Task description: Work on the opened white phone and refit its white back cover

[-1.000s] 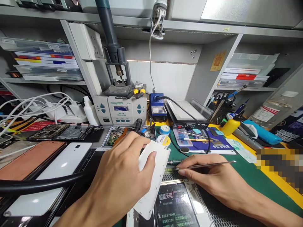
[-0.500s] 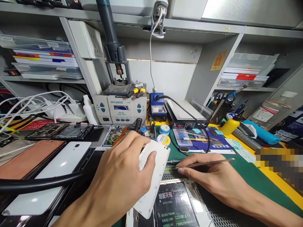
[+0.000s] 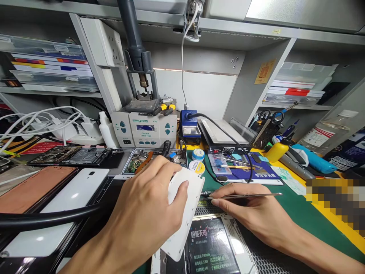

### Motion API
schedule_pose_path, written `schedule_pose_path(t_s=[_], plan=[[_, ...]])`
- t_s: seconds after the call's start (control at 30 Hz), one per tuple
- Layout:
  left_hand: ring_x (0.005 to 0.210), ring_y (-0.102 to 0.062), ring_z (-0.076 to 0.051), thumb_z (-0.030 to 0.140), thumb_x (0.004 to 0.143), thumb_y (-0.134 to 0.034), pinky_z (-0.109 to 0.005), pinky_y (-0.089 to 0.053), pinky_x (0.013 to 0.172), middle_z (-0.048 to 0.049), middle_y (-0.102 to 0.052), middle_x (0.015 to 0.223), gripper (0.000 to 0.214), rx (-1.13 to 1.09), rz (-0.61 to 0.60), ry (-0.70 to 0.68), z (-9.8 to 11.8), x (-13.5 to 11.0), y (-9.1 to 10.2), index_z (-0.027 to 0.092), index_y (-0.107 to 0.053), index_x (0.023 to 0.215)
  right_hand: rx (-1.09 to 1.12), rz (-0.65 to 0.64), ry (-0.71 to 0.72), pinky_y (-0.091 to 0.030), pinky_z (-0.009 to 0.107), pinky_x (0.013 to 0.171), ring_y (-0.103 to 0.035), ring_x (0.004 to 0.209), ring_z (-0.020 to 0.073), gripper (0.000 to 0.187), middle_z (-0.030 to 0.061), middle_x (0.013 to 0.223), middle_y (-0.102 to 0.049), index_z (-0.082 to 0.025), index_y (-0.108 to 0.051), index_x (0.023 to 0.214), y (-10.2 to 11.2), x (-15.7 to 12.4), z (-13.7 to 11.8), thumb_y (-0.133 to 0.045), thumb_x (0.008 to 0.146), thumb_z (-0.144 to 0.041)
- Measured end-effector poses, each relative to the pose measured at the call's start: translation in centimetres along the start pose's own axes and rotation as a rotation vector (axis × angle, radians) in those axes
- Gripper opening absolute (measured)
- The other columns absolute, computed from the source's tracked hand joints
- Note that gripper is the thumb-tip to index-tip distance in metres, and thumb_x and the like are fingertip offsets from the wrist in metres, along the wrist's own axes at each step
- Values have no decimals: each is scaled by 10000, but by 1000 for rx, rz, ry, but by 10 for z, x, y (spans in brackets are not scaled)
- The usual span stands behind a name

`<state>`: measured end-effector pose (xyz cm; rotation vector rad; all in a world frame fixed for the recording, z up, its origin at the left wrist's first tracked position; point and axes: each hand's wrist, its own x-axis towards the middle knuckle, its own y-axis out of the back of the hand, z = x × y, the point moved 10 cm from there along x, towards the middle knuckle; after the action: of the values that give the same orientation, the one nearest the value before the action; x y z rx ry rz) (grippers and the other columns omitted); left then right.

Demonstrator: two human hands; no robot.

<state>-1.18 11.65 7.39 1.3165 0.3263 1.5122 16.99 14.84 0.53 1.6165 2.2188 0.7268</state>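
My left hand [image 3: 145, 217] grips a white phone back cover [image 3: 186, 213], holding it tilted up on its left edge over an opened phone. The phone [image 3: 211, 243] lies on the mat in front of me with its black battery showing. My right hand [image 3: 251, 215] pinches slim metal tweezers [image 3: 248, 196], which lie nearly level and point left toward the phone's top edge, just beside the cover's upper corner.
A soldering station [image 3: 145, 131] and hot-air nozzle stand at the back centre. Phones and back covers [image 3: 54, 190] lie at left under a black hose [image 3: 48, 219]. A parts tray [image 3: 142, 160], solder tins [image 3: 197, 161], a hot plate [image 3: 225, 137], a yellow bottle [image 3: 278, 150] and tools crowd the right.
The view has tipped slightly; both hands hold their grips. My right hand with the tweezers has edged a little up and left toward the cover's corner.
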Motion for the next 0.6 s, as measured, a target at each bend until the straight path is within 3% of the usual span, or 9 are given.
schedule_pose_path(t_s=[0.6], plan=[[768,-588,-196,258,896,-586,-349,-451,635,-15,-619,913,73,-9,-1,14,-2,-1,-1,218,-627,942,12,-10,0,-585,291,704,-729,846,233,178,37,897,-795,-246,-799,865,-2,1,1,-702,861,-395]])
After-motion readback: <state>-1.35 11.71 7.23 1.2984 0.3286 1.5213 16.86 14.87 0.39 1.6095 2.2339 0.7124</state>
